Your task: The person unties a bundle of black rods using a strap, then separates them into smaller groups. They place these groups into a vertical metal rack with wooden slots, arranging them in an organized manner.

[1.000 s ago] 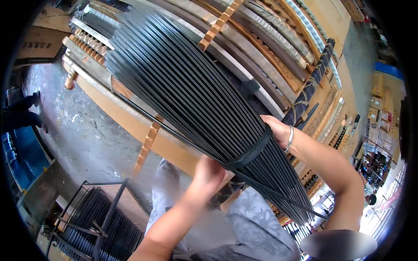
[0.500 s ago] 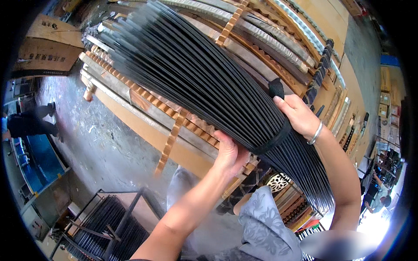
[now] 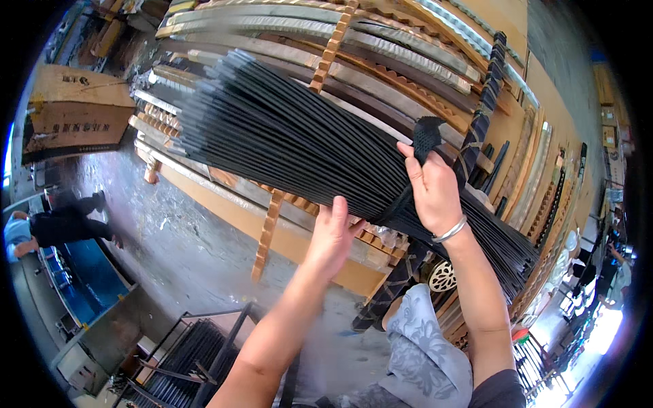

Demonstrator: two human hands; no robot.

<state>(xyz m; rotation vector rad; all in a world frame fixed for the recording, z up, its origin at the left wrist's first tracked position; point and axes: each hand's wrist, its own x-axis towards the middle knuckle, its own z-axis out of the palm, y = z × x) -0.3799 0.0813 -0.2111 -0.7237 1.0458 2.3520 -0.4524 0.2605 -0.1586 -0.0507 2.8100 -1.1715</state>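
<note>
A thick bundle of thin black rods (image 3: 292, 129) lies slantwise in front of me, its far-left ends fanned out. A black strap wraps round it toward the right, with its wide loose end (image 3: 427, 136) standing up. My right hand (image 3: 435, 194), a silver bangle on the wrist, is closed on that strap on top of the bundle. At the near side, my left hand (image 3: 333, 231) grips the bundle's edge, thumb up and the other fingers partly hidden beneath. I cannot tell how the strap is fastened under my right hand.
Under the bundle is a rack of wooden strips (image 3: 265, 24) with a wrapped dark post (image 3: 484, 112). A metal frame (image 3: 231, 353) holding black rods stands at lower left. Cardboard boxes (image 3: 81, 109) and a person (image 3: 64, 221) near a blue surface (image 3: 88, 279) are farther left.
The bundle has tipped flatter, its right end swinging up and right. My right hand has moved left onto the strap over the bundle's top. My left hand has shifted slightly left.
</note>
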